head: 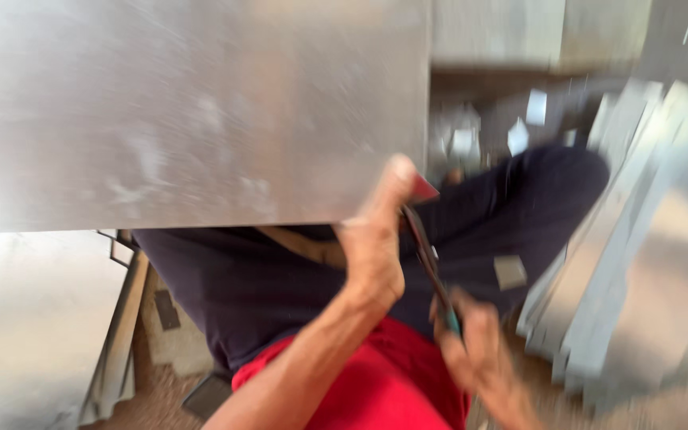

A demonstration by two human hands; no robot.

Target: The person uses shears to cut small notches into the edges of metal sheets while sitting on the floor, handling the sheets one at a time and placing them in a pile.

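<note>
Sheet metal (193,111) ran toward nine o'clock from the left hand (372,247), pinching its corner; right hand (471,338), fingers wrapped around snips (428,259), sat at five o'clock.

a stack of long grey metal strips (639,263) leans along the right side, blurred. another pale metal sheet (25,318) lies at lower left, with narrow metal offcuts (121,334) standing just beside its edge. small square scraps of shiny metal (519,135) are scattered on the dark floor (487,103) near the top, and one square scrap (510,272) rests on the dark trouser leg (519,207). a red garment (376,382) shows at the bottom. sandy ground (153,398) lies at lower left
</note>
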